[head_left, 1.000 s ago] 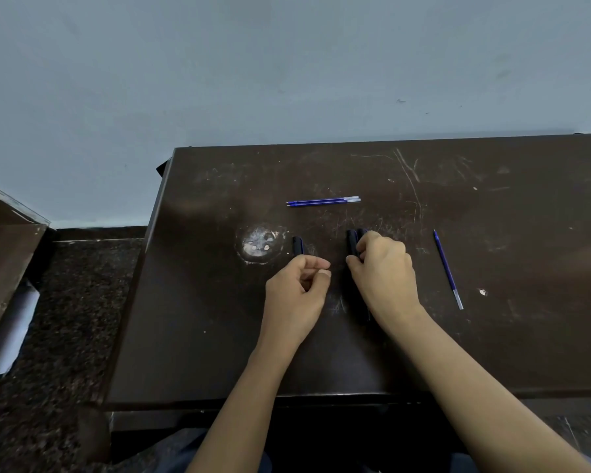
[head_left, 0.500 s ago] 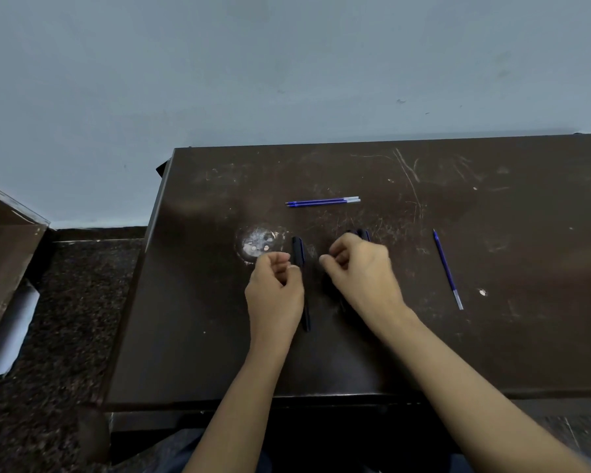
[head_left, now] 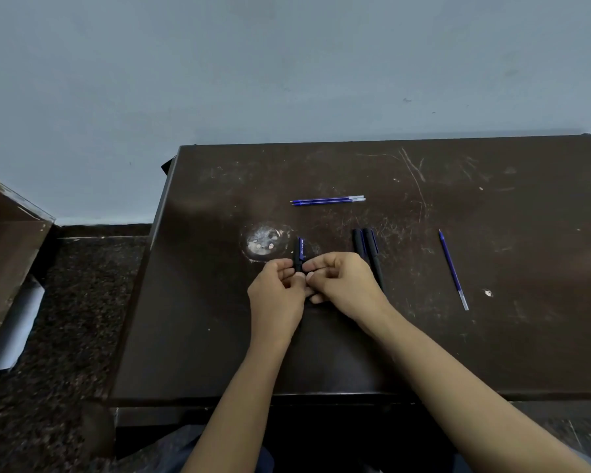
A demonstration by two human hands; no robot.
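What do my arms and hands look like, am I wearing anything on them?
The left forearm and right forearm are bare to the frame's edge, no sleeve in view. The left hand and right hand carry no glove, ring, watch or bracelet that shows.

Dark brown table [head_left: 492, 336], its top marked by pale scratches [head_left: 413, 169], set against a blue-grey wall [head_left: 287, 63]. Toward the far edge, 2 blue refills [head_left: 328, 200] lie side by side and touching, clear ends to the right. A round worn patch [head_left: 261, 241], pale and flaking, lies nearer than these and to their left. Right of the patch, 2 black pens [head_left: 367, 245] with blue clips lie parallel, just beside each other. 1 further blue refill [head_left: 452, 268] lies alone, well apart to the right, clear end toward the near edge; a small white chip [head_left: 488, 293] sits near that end. Left of the table: dark speckled floor [head_left: 75, 302], a brown wooden panel [head_left: 4, 250], a white sheet [head_left: 14, 329] beneath it.
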